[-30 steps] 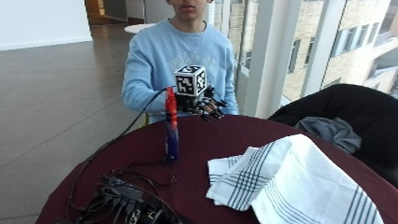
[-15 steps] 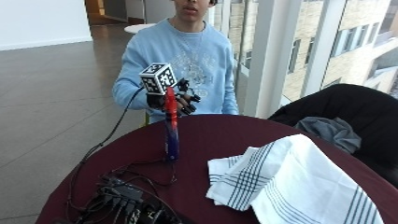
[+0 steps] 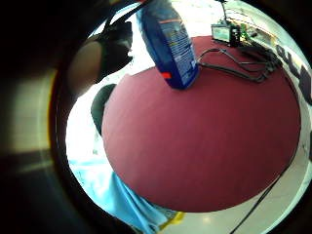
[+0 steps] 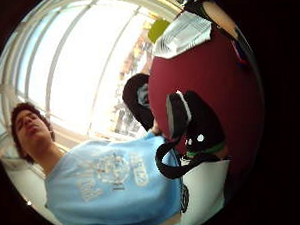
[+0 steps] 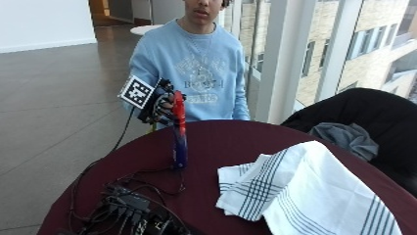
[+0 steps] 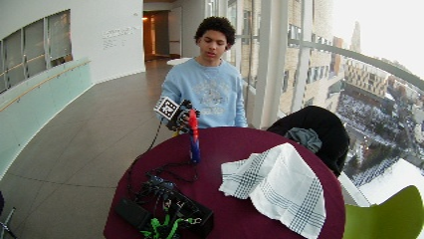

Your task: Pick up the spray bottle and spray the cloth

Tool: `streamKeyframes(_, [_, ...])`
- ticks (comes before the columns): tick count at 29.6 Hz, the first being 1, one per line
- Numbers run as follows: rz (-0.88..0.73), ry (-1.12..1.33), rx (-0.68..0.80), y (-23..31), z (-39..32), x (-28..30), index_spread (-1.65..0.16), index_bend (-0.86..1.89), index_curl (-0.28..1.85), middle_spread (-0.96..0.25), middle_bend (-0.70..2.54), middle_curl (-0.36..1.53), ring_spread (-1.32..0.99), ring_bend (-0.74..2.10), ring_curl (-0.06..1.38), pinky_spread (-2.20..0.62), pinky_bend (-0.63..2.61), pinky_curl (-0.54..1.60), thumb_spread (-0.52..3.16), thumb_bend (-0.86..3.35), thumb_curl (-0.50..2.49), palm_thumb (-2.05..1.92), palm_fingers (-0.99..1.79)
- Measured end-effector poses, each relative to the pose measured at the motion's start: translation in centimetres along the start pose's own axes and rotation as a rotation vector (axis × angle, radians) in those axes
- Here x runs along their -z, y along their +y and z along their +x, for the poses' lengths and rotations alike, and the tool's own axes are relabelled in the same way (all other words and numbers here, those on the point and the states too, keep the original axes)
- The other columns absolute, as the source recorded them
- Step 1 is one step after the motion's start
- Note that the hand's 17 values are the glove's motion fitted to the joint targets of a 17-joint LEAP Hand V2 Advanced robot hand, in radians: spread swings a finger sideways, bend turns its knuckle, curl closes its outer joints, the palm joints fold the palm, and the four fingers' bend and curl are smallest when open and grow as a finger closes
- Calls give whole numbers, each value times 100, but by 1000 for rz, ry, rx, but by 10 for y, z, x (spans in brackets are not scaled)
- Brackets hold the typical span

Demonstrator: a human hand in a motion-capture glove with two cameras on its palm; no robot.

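Note:
A spray bottle (image 5: 179, 144) with a blue body and a red head stands upright on the round dark red table (image 5: 228, 134), left of its middle. My gloved right hand (image 5: 159, 105) hovers at the height of the red head, just to its left, fingers loosely curled and holding nothing. Whether it touches the head I cannot tell. The little finger side palm view shows the bottle's blue body (image 3: 170, 44) standing on the table (image 3: 204, 136). A white cloth (image 5: 306, 191) with dark stripes lies crumpled over the table's right half. In the wide view the bottle (image 6: 194, 142), hand (image 6: 179, 113) and cloth (image 6: 278, 184) stand the same.
A black box with a tangle of cables (image 5: 130, 210) lies at the table's front left; one cable runs past the bottle's base. A black chair (image 5: 365, 107) with a grey garment (image 5: 345, 134) stands behind the table at the right. A green chair (image 6: 391, 214) is nearby.
My hand has moved leftward from right of the bottle's head, past it, to its left side. The bottle and the cloth have stayed where they were.

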State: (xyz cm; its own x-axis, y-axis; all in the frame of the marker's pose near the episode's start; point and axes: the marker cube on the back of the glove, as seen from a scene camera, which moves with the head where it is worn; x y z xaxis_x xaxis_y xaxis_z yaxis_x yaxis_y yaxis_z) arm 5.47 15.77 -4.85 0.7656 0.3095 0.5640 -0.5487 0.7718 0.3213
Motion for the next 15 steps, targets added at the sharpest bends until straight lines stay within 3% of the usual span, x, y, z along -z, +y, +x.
streamKeyframes(6, [117,-172,-72,-11,9,2,-41,11,23,-4,26,39,1,30,30,21,28,35,126,2,35,71,57])
streamKeyframes(11, [151,-149,-83,-16,22,5,-40,10,22,-3,27,39,2,30,31,21,30,35,126,0,35,71,55])
streamKeyframes(15, [222,-166,-201,-41,28,3,-39,10,21,-2,28,39,2,31,31,21,30,36,124,-1,36,71,55])
